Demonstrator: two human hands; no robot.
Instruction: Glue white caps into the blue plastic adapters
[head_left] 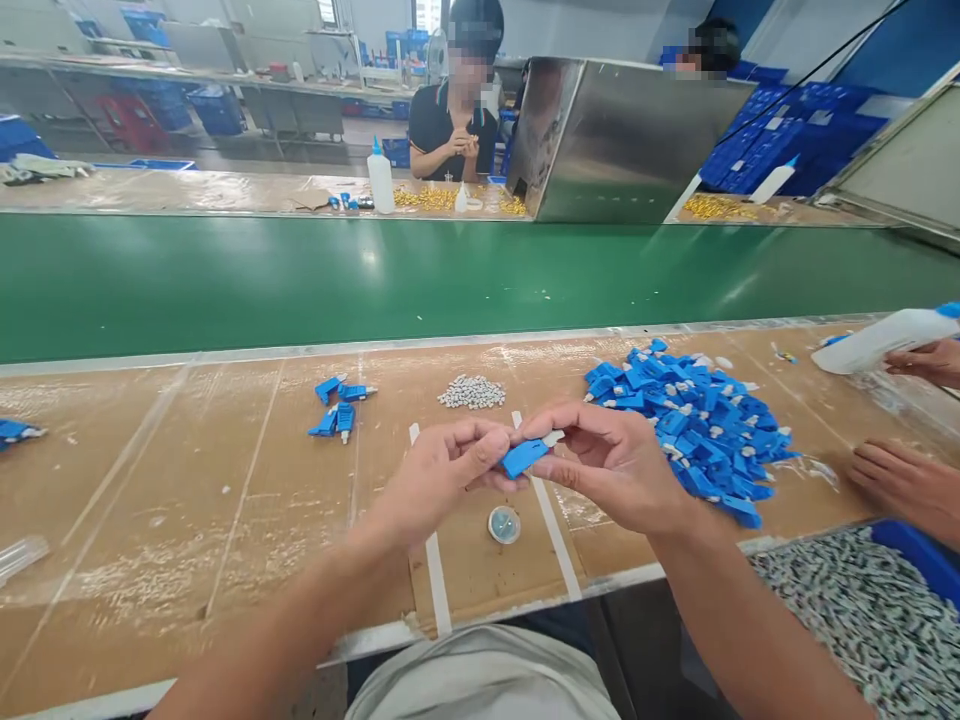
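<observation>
Between my two hands, above the table, is a small blue plastic part [525, 458] with a whitish tip. My left hand [457, 460] pinches its left end between thumb and fingers. The thumb and fingers of my right hand [611, 460] close on its right side, by the whitish tip. Just below the hands lies a small round dish [503, 524] with something bluish in it. Beyond them is a little heap of small grey pieces [471, 391]. To the right rises a large pile of similar blue parts [690, 420]; several more blue parts [339, 408] lie to the left.
A green conveyor belt [300, 285] runs across beyond the table [255, 540]. At the right, a neighbour's hand [911, 485] rests on the table, and another holds a white bottle [885, 340]. A blue bin [911, 550] of grey pieces stands lower right. Another person [454, 130] sits across.
</observation>
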